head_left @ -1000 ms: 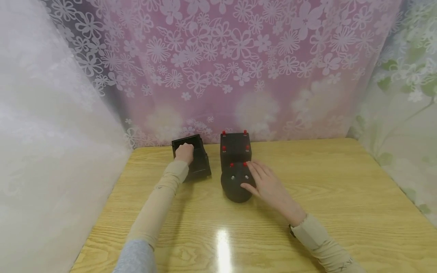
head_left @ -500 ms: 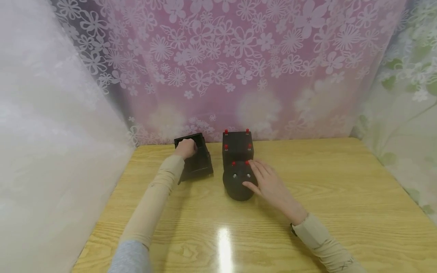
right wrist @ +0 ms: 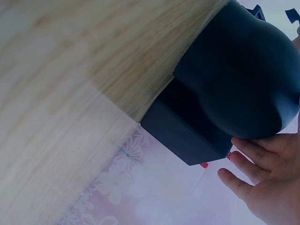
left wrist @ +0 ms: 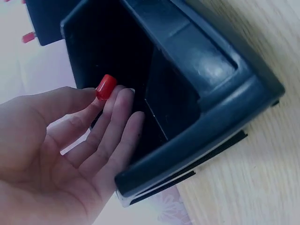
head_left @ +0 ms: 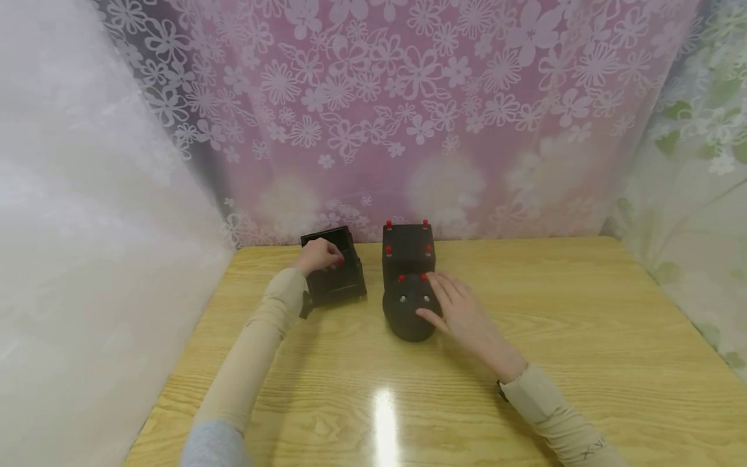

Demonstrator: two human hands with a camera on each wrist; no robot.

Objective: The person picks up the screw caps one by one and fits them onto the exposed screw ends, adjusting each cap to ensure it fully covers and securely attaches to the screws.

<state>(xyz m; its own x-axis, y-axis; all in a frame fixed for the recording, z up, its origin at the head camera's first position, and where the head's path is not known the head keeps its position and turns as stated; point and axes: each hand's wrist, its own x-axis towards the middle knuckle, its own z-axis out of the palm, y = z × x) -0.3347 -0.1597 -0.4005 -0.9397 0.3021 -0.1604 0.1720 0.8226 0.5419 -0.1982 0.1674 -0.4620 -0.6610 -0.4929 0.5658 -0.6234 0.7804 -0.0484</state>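
Between thumb and fingers, my left hand pinches a small red cap, a short smooth cylinder. This hand is over the open black bin, its lower fingers against the bin's inside in the left wrist view. A black stand with a rounded front and a boxy back is to the right. Several red caps sit on its upright pegs; two silver peg tips at the front are bare. My right hand rests its extended fingers on the stand's right side, near a front cap.
Both black pieces stand near the back edge of the wooden table. A pink flowered curtain hangs right behind them. Pale cloth encloses the left side, leaf-patterned cloth the right.
My left hand has turned and lifted out of the bin's depth, and a red cap now shows at its fingertips. The right hand keeps its place on the stand.
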